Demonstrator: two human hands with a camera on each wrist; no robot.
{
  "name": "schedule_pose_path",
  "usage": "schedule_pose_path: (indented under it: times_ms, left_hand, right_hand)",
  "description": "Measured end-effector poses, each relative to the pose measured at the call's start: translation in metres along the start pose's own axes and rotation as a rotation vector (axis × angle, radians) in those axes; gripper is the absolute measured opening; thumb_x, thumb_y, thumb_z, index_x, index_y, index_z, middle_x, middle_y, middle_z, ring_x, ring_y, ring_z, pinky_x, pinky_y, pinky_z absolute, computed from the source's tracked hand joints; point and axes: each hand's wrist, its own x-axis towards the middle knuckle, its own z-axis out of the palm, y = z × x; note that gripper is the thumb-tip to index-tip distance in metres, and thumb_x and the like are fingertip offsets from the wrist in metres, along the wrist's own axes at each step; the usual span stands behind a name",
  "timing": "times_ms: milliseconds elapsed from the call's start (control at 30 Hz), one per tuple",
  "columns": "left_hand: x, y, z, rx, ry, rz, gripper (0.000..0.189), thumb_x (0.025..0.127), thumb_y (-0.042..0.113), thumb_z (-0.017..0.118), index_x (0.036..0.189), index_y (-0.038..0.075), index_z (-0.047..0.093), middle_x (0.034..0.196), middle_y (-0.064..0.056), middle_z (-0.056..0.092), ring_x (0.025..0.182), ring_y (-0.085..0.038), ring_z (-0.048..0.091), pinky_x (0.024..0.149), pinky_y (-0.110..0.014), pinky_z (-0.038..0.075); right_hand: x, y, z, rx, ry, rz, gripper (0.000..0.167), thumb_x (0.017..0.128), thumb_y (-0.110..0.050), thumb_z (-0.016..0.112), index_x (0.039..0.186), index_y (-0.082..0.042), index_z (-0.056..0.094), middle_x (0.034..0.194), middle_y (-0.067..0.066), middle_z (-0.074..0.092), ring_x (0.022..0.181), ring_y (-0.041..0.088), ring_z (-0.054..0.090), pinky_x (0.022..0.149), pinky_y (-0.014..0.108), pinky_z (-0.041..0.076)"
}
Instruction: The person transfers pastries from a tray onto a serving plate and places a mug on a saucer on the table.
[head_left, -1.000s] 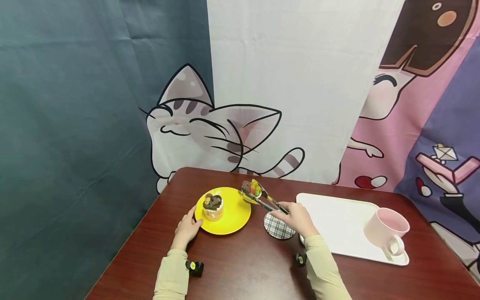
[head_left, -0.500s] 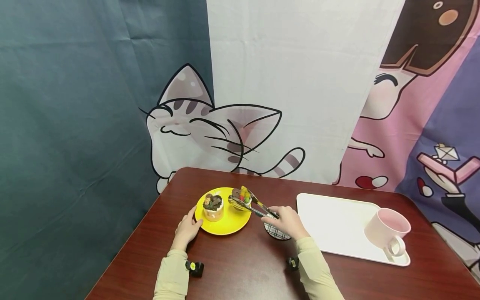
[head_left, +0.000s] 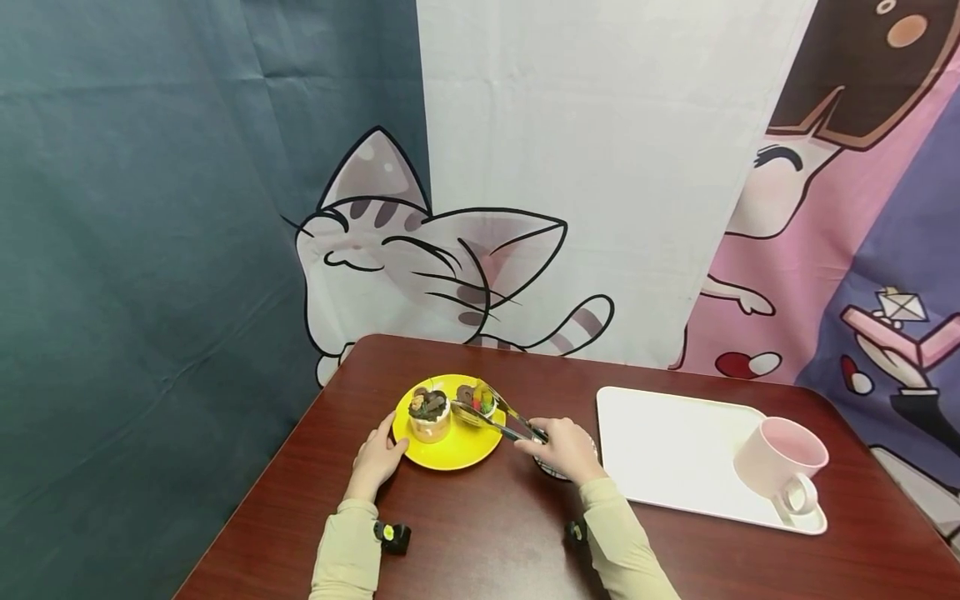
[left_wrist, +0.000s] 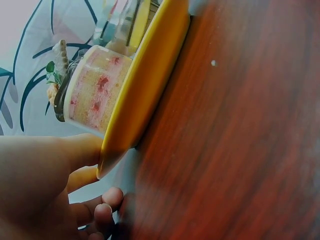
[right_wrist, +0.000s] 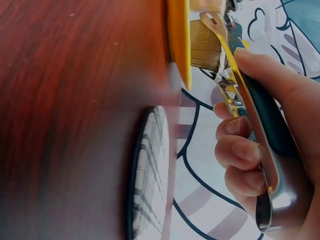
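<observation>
My left hand (head_left: 378, 457) pinches the left rim of a yellow plate (head_left: 459, 454), thumb against the edge, as the left wrist view shows. On the plate stands a clear cup dessert (left_wrist: 95, 85) with pink-and-cream layers and a dark topping with a leaf. My right hand (head_left: 564, 448) grips a pair of metal tongs (right_wrist: 250, 95) with dark green grips. The tongs' tips lie on either side of a second small cupcake (head_left: 474, 397), topped with a brown round and yellow, red and green fruit, over the plate's right half. In the right wrist view its ridged cup (right_wrist: 205, 45) is right at the plate.
A round plaid coaster (right_wrist: 152, 175) lies beneath my right hand. To the right a white tray (head_left: 660, 442) bears a pink mug (head_left: 780, 458) with its handle toward me. Printed cloth hangs behind the brown table (head_left: 480, 533).
My right hand has moved left and slightly down, bringing the tongs and the fruit-topped cupcake from the plate's right edge to beside the other dessert. My left hand has stayed at the rim.
</observation>
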Motion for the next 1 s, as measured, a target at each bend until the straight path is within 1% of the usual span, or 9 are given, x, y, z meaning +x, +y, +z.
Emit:
schedule_pose_path:
  times_ms: [133,267,500,667,833,900,1000]
  left_hand:
    - [0.000,0.001,0.001,0.001,0.004,0.006,0.062,0.095,0.026,0.054,0.151,0.010,0.032,0.087,-0.009,0.046,0.073,-0.021,0.044,0.069,-0.034,0.029]
    - [0.000,0.002,0.001,-0.004,0.013,0.015,0.062,0.095,0.025,0.055,0.151,0.009,0.032,0.086,-0.009,0.046,0.073,-0.021,0.044,0.068,-0.033,0.029]
    - [0.001,0.000,0.000,0.004,0.003,0.012,0.062,0.096,0.025,0.054,0.151,0.009,0.031,0.087,-0.010,0.046,0.075,-0.022,0.044,0.068,-0.033,0.029]
    - [0.001,0.000,0.001,0.002,0.005,0.009,0.062,0.096,0.025,0.054,0.151,0.009,0.031,0.087,-0.010,0.046,0.074,-0.022,0.044,0.069,-0.034,0.029]
    - [0.001,0.000,0.001,0.001,0.000,0.003,0.062,0.096,0.026,0.053,0.151,0.009,0.031,0.088,-0.010,0.046,0.075,-0.022,0.044,0.069,-0.034,0.029]
    - [0.001,0.000,0.000,0.000,-0.004,0.003,0.062,0.096,0.026,0.053,0.151,0.009,0.030,0.088,-0.011,0.046,0.075,-0.023,0.044,0.070,-0.034,0.029]
    - [0.000,0.001,-0.001,-0.001,-0.008,0.004,0.062,0.096,0.026,0.053,0.151,0.009,0.030,0.088,-0.011,0.046,0.076,-0.023,0.044,0.070,-0.035,0.029]
  right_hand:
    - [0.000,0.001,0.003,-0.029,0.020,-0.005,0.039,0.079,-0.043,0.075,0.105,-0.014,0.074,0.056,-0.008,0.050,0.053,0.009,0.042,0.051,0.025,0.037]
    - [0.001,0.001,0.003,-0.043,0.029,0.004,0.040,0.078,-0.045,0.075,0.104,-0.013,0.074,0.059,-0.008,0.053,0.055,0.009,0.045,0.053,0.027,0.040]
    - [0.001,0.001,0.003,-0.059,0.002,0.036,0.041,0.077,-0.046,0.076,0.101,-0.013,0.072,0.062,-0.007,0.055,0.059,0.011,0.048,0.054,0.029,0.041]
    - [-0.001,0.002,0.002,-0.080,0.009,0.030,0.038,0.075,-0.046,0.076,0.096,-0.014,0.072,0.068,-0.004,0.059,0.063,0.012,0.051,0.058,0.031,0.043]
    - [-0.008,0.004,-0.002,-0.060,0.020,0.014,0.034,0.075,-0.044,0.077,0.091,-0.014,0.072,0.075,-0.003,0.064,0.069,0.012,0.055,0.066,0.033,0.047]
    - [-0.011,0.005,-0.004,-0.048,0.026,0.017,0.034,0.075,-0.043,0.078,0.093,-0.015,0.072,0.079,-0.003,0.065,0.073,0.012,0.057,0.069,0.034,0.048]
    - [-0.015,0.008,-0.005,-0.040,0.031,0.031,0.035,0.074,-0.044,0.078,0.094,-0.017,0.072,0.083,-0.003,0.066,0.077,0.013,0.058,0.069,0.034,0.049]
